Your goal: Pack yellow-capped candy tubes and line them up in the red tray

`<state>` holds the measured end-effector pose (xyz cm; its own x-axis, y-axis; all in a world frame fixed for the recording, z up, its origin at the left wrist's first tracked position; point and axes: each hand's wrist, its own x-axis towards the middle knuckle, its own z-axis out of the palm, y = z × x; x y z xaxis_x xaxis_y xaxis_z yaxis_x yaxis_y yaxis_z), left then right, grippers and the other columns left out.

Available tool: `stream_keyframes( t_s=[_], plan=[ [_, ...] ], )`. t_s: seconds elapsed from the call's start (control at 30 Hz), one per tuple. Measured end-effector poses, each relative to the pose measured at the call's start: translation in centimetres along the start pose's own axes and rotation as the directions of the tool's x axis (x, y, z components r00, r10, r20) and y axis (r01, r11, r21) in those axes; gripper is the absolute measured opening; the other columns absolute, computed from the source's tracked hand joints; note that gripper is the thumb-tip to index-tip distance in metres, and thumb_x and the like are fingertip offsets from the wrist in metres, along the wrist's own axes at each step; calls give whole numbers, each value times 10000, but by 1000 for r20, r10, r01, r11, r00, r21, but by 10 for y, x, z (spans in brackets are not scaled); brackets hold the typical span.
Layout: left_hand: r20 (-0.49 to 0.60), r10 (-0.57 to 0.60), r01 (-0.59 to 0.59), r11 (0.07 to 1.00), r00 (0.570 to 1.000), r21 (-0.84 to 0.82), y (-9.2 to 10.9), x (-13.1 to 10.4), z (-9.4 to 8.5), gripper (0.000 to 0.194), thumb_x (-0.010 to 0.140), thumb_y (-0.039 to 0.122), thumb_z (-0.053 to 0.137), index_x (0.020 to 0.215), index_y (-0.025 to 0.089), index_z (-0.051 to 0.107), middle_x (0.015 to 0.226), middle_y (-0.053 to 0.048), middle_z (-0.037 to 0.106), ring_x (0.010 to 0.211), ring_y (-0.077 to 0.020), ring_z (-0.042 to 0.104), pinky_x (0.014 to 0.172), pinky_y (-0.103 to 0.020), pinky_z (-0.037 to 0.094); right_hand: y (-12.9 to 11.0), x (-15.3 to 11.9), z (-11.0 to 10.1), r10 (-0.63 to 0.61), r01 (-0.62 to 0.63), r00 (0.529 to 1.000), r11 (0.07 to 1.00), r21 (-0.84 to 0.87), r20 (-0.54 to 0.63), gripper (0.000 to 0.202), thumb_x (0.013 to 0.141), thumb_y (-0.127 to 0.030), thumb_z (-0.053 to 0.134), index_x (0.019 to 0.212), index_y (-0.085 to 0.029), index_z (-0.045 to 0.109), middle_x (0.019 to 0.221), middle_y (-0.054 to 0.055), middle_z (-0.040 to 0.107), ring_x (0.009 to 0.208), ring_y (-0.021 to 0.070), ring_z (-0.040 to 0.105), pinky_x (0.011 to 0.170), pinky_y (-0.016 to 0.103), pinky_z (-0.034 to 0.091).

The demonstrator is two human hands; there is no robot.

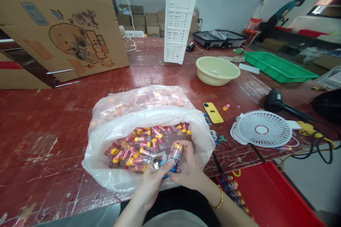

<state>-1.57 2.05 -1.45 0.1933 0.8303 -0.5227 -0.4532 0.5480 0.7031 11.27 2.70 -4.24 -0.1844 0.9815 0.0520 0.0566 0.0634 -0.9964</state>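
A white plastic bag (106, 170) lies open on the red table, holding several small clear tubes (142, 139) with yellow caps and red labels. Over the bag's near edge, my left hand (153, 181) is closed on a small shiny packet (160, 161). My right hand (189, 170), beside it on the right, grips a clear tube (176, 151) with a yellow cap, held tilted with the cap up. The two hands meet at the lower end of the tube, where blue wrapping shows. My fingers partly hide both items.
On the red table (66, 127) stand a large cardboard box (80, 39), a white basket stack (178, 25), a cream basin (217, 72), a green tray (277, 67), a yellow phone (213, 112) and a white fan (261, 129). A person (283, 12) bends at the far right.
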Motion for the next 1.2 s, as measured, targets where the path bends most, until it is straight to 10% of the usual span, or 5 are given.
stream_keyframes(
  t_s=[0.57, 0.77, 0.87, 1.0, 1.2],
  plan=[
    [-19, 27, -26, 999, 999, 47, -4, -1, 5, 319, 644, 314, 797, 895, 135, 714, 691, -39, 737, 638, -157, 664, 604, -222, 503, 4, -6, -10, -88, 88, 996, 996, -4, 4, 649, 611, -129, 737, 1101, -274, 337, 1008, 19, 459, 842, 147, 534, 672, 252, 486],
    [42, -95, 89, 988, 995, 126, -8, -1, 12, 470, 692, 422, 739, 1068, 147, 675, 965, -106, 748, 837, -261, 697, 656, -334, 567, -14, -14, -52, -81, 105, 969, 990, 95, -232, 134, 824, -290, 613, 832, -210, 505, 906, 22, 559, 796, 136, 557, 738, 283, 483],
    [89, -122, 117, 991, 989, 67, -11, 4, 13, 566, 716, 406, 717, 1229, 200, 591, 1143, -99, 700, 1009, -283, 657, 765, -363, 565, -7, -50, -115, -40, 69, 793, 997, 24, -607, 185, 781, -309, 662, 861, -208, 529, 932, 34, 600, 825, 153, 589, 761, 307, 490],
    [56, -97, 87, 984, 994, 155, -12, 12, 12, 588, 715, 393, 726, 1245, 189, 572, 1150, -108, 701, 1010, -286, 660, 734, -347, 579, 43, -129, -201, -58, -297, 324, 942, -160, -944, 335, 702, -477, 656, 853, -200, 542, 823, 17, 607, 722, 151, 586, 721, 316, 493],
    [-41, 2, 8, 973, 999, 232, -11, 14, 14, 546, 632, 387, 787, 1102, 143, 653, 1031, -127, 744, 897, -316, 700, 631, -351, 594, 150, -179, -201, 136, -544, 348, 835, -81, -928, 355, 559, -525, 657, 573, -189, 544, 526, 34, 588, 519, 203, 569, 532, 342, 482]
  ],
)
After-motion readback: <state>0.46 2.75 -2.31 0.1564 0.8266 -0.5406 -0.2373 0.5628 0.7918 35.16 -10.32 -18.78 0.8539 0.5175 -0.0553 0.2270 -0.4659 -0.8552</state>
